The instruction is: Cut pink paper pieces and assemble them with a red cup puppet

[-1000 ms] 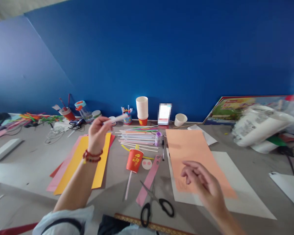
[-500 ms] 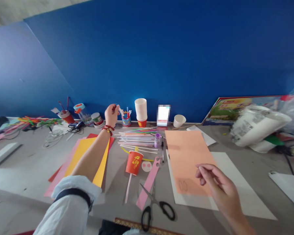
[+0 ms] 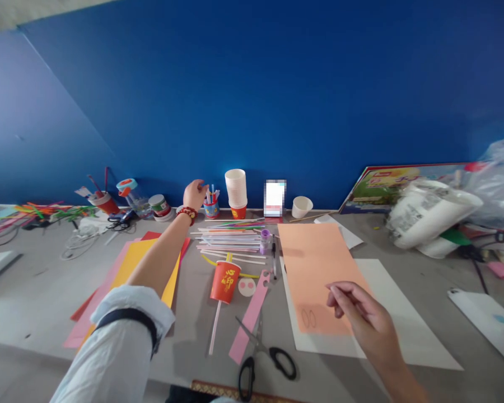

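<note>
At the back of the desk my left hand (image 3: 195, 195) reaches with curled fingers to the rim of a small blue patterned cup (image 3: 211, 209) of pens and sticks. What its fingers pinch is too small to make out. My right hand (image 3: 357, 308) hovers over an orange paper sheet (image 3: 319, 263) marked with two pencilled ovals; thumb and fingers are pinched, anything between them hidden. Between the hands lie a red paper cup (image 3: 225, 281) with a straw, a white paper piece with two pink dots (image 3: 247, 286), a pink paper strip (image 3: 250, 324) and black-handled scissors (image 3: 260, 348).
Pipe cleaners and sticks (image 3: 231, 239), a purple-capped bottle (image 3: 265, 240) and a black pen (image 3: 274, 257) lie mid-desk. Stacked paper cups (image 3: 236, 190) stand by the blue wall. Yellow paper (image 3: 130, 260) is under my left arm, white paper (image 3: 407, 313) under the orange sheet.
My left hand has shifted slightly closer to the blue cup, its fingers now over the rim. The view has turned a little to the right. My right hand keeps its pinch over the orange sheet.
</note>
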Demonstrator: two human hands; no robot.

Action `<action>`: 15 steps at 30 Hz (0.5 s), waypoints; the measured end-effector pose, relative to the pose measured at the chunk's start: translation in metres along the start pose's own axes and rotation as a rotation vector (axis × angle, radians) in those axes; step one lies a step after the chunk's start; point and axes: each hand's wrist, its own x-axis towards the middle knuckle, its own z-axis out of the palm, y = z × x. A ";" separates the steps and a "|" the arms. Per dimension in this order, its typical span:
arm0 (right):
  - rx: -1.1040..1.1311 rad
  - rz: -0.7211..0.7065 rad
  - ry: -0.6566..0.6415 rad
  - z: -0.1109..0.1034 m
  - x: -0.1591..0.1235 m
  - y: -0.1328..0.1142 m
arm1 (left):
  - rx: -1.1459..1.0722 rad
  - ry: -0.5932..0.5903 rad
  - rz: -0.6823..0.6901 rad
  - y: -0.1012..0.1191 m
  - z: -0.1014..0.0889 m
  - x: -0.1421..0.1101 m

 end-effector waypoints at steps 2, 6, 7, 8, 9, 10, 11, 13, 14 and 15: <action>-0.002 0.005 -0.004 0.000 0.000 0.000 | 0.043 -0.023 0.016 0.002 0.001 -0.006; -0.004 0.014 -0.017 0.000 -0.001 0.000 | 0.096 -0.139 0.081 0.008 0.006 -0.017; -0.002 0.017 -0.016 0.000 -0.001 -0.001 | 0.104 -0.172 0.094 0.010 0.007 -0.019; -0.001 0.020 -0.014 0.001 -0.001 -0.001 | 0.110 -0.197 0.103 0.011 0.009 -0.021; -0.001 0.021 -0.013 0.001 -0.001 -0.001 | 0.114 -0.212 0.109 0.013 0.010 -0.022; 0.000 0.021 -0.012 0.001 -0.002 -0.002 | 0.116 -0.218 0.113 0.015 0.010 -0.022; 0.001 0.019 -0.013 0.001 -0.002 -0.001 | 0.116 -0.214 0.116 0.018 0.008 -0.021; 0.005 0.017 -0.017 0.000 -0.004 0.000 | 0.111 -0.182 0.120 0.024 -0.001 -0.016; 0.009 0.016 -0.019 -0.001 -0.004 0.001 | 0.105 -0.155 0.122 0.028 -0.009 -0.013; 0.014 0.016 -0.018 -0.002 -0.005 0.002 | 0.097 -0.123 0.124 0.034 -0.019 -0.011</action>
